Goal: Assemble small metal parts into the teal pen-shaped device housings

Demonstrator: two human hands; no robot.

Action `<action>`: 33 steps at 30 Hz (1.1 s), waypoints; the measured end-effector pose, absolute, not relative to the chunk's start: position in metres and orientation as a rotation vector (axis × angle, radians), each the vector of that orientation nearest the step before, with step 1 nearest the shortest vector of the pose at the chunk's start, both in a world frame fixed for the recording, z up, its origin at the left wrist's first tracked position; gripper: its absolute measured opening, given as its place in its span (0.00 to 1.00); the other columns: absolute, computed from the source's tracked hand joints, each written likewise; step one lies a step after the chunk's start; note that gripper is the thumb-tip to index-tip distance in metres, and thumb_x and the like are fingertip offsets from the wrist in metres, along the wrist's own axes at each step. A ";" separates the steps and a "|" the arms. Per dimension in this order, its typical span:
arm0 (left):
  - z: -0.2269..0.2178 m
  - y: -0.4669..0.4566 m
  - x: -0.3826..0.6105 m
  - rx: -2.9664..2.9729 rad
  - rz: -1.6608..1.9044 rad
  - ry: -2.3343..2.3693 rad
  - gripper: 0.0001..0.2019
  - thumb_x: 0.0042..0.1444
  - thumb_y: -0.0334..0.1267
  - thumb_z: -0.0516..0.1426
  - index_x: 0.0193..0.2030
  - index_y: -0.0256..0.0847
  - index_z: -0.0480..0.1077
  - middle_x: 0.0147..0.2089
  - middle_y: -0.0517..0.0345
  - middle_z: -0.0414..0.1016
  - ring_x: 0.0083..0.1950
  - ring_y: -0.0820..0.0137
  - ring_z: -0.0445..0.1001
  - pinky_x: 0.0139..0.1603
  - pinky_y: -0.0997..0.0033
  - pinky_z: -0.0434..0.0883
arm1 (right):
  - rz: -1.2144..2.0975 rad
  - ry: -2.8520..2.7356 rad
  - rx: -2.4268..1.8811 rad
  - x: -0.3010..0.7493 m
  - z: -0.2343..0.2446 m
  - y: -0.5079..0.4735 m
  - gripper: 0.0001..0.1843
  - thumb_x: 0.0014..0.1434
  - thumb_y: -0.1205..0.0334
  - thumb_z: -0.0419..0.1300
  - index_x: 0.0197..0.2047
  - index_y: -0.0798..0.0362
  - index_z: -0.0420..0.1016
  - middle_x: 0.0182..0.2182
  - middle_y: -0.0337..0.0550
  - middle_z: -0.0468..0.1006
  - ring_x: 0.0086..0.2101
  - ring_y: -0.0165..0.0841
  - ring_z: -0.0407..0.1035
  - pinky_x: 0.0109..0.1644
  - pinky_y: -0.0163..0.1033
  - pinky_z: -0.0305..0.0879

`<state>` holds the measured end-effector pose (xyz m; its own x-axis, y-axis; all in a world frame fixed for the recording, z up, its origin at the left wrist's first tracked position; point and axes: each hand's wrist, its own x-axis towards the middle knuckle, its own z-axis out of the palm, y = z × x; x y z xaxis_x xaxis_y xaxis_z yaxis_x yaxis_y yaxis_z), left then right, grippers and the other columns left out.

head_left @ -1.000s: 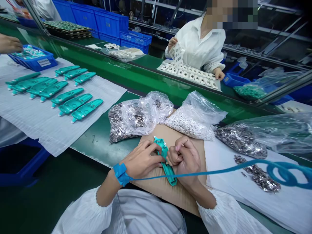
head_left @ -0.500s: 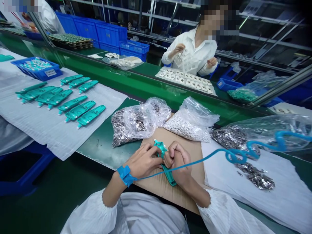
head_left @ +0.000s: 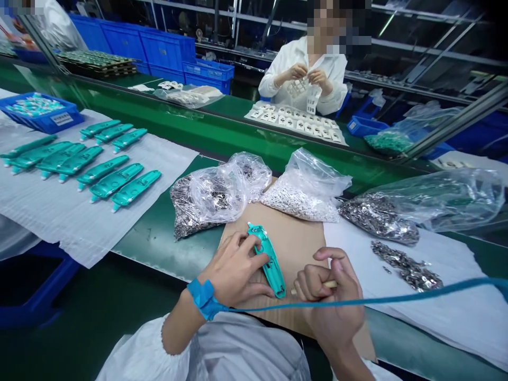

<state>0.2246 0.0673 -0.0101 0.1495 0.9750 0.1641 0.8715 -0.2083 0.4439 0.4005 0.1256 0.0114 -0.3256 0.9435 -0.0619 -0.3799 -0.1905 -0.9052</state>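
Note:
A long teal plastic housing half (head_left: 275, 275) lies on the brown cardboard, its hollow side up and its white tip pointing away from me. My left hand (head_left: 232, 267) grips it from the left, fingers over its upper part and thumb near its lower end. Small details inside the housing are partly covered by the fingers. To the right, apart from the housing, my right hand (head_left: 335, 291) is closed round a thin pale stick (head_left: 330, 284); most of the stick is hidden in the fingers. A blue wrist strap (head_left: 204, 299) is on my left wrist.
Bags of small metal parts (head_left: 206, 201) and white pieces (head_left: 301, 198) stand behind the cardboard (head_left: 296, 238). Loose metal parts (head_left: 413, 267) lie on white paper at right. Teal housings (head_left: 135, 188) are laid out at left. The strap's blue cord (head_left: 397, 299) crosses in front. A co-worker (head_left: 305, 74) sits opposite.
My right hand has moved right and toward me, away from the housing, and the pale stick now shows in it. My left hand stays on the housing. The view has shifted slightly.

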 end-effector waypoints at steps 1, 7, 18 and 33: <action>-0.011 0.067 0.226 2.183 0.632 1.808 0.28 0.51 0.64 0.62 0.48 0.45 0.74 0.55 0.48 0.67 0.57 0.49 0.63 0.57 0.44 0.68 | 1.690 -1.019 -0.838 0.401 0.005 0.124 0.11 0.66 0.49 0.54 0.36 0.45 0.66 0.15 0.24 0.42 0.15 0.24 0.34 0.18 0.29 0.42; -0.025 0.068 0.229 2.204 0.713 1.795 0.31 0.50 0.69 0.59 0.51 0.48 0.72 0.57 0.50 0.66 0.63 0.46 0.58 0.61 0.41 0.63 | 1.588 -1.003 -0.888 0.404 -0.014 0.119 0.08 0.65 0.51 0.56 0.36 0.43 0.67 0.14 0.26 0.46 0.14 0.27 0.40 0.19 0.34 0.47; -0.020 0.069 0.233 2.201 0.688 1.833 0.28 0.50 0.66 0.61 0.49 0.48 0.74 0.56 0.49 0.66 0.64 0.46 0.57 0.63 0.43 0.62 | 1.560 -1.054 -0.824 0.402 -0.021 0.116 0.05 0.66 0.56 0.55 0.43 0.45 0.68 0.14 0.24 0.48 0.14 0.24 0.41 0.18 0.29 0.48; -0.021 0.068 0.232 2.265 0.642 1.822 0.27 0.51 0.65 0.60 0.49 0.47 0.74 0.55 0.49 0.67 0.62 0.46 0.59 0.61 0.45 0.64 | 1.583 -1.107 -0.832 0.396 -0.027 0.114 0.10 0.60 0.64 0.57 0.28 0.48 0.60 0.14 0.25 0.51 0.14 0.24 0.45 0.17 0.28 0.48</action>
